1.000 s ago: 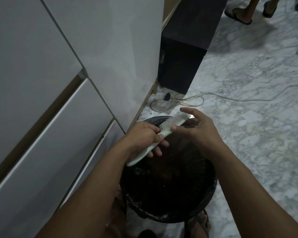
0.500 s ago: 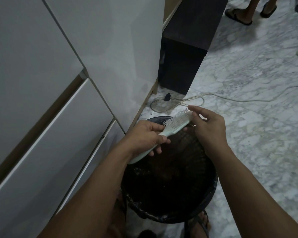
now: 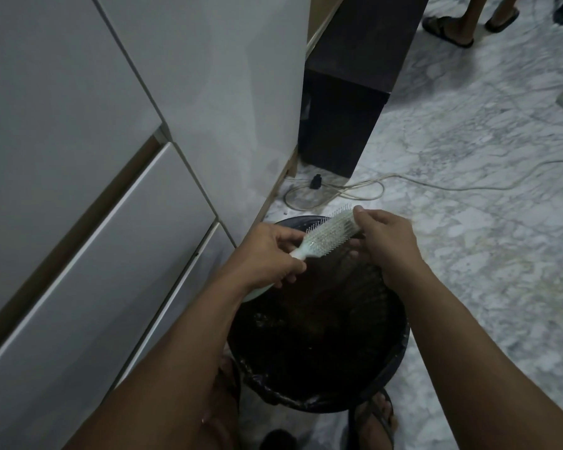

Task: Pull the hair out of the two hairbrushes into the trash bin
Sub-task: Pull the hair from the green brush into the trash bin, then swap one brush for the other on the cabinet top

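Holding one hairbrush, two hands

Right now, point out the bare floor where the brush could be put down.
Free: the marble floor right of the trash bin, below the pale cable. Crowded: the gap between bin and white cabinet, and behind the bin, where cable loops lie below the dark cabinet. Both hands hold the hairbrush over the bin.

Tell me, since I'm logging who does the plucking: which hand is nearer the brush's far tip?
Right. The right hand pinches at the far tip of the hairbrush; the left hand grips its handle, at the opposite end, over the trash bin.
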Available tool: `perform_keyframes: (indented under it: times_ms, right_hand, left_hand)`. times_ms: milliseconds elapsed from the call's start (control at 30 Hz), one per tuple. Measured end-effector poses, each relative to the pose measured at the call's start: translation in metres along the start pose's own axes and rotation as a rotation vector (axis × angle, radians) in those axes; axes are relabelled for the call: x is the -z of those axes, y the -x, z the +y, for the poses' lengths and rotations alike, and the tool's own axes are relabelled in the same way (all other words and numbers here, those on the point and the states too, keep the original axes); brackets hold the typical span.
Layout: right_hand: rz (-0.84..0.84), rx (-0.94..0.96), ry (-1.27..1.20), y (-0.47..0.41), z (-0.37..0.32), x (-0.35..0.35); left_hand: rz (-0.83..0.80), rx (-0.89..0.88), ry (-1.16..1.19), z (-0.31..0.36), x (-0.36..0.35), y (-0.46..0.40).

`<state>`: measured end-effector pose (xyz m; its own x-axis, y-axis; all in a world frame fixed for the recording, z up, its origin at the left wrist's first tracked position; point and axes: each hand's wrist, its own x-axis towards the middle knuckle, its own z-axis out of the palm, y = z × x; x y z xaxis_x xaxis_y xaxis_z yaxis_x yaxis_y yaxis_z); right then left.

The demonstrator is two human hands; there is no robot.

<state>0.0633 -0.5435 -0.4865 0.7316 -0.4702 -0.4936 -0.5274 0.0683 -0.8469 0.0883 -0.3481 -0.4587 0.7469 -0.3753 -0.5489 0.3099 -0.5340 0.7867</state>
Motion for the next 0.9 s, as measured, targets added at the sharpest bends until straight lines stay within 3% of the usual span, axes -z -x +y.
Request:
perform_keyframes:
  times_ms: [400, 533, 700, 900]
  right_hand:
    - [0.081, 0.076, -0.177, 0.041, -0.018, -0.001]
    - [0.158, 0.115, -0.152, 0.064, -0.045, 0.002]
    - [0.023, 0.099, -0.091, 0.101, -0.091, 0.002]
    - [-0.060, 0.211, 0.026, 0.154, -0.155, 0.001]
  left_hand:
    - [0.051, -0.056, 0.031, 0.007, -0.001, 0.046]
    - [0.177, -0.106, 0.056, 0.026, -0.002, 0.075]
    - [0.383, -0.147, 0.115, 0.055, -0.005, 0.115]
    - [0.565, -0.316, -0.025, 0.097, 0.007, 0.168]
